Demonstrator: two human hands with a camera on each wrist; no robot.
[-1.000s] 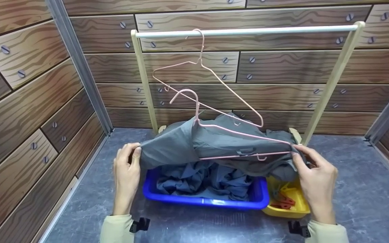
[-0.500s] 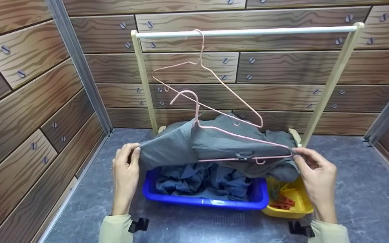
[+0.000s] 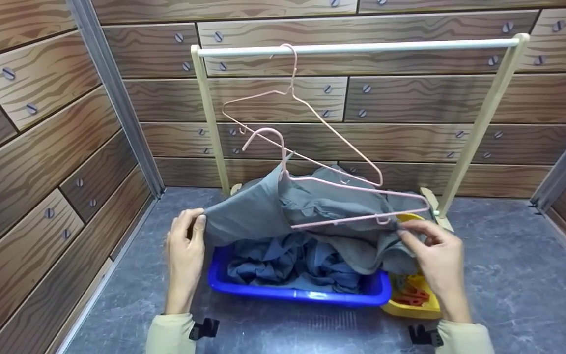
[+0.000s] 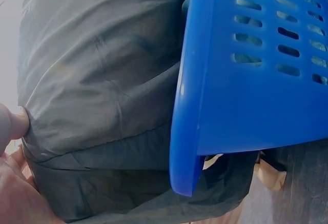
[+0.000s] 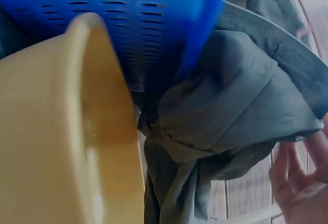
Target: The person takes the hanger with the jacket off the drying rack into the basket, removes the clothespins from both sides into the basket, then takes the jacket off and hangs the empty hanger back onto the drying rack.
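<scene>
A grey garment with a toothed, zip-like edge in the right wrist view is stretched between my two hands. Its left part covers one end of a pink hanger, whose hook stands up out of the cloth. My left hand pinches the garment's left end between thumb and fingers. On the other side my right hand pinches a fold of the cloth just below the hanger's bare right end. In the left wrist view the cloth hangs beside the blue basket.
Blue cloth lies in the blue basket under the garment. Right of it, a yellow bin holds several clothes pegs. Behind stands a rack with a white rail, bearing another pink hanger.
My right hand has moved left and slightly down with its fold of cloth. The hanger's right end now sticks out bare and sits higher. My left hand has stayed in place.
</scene>
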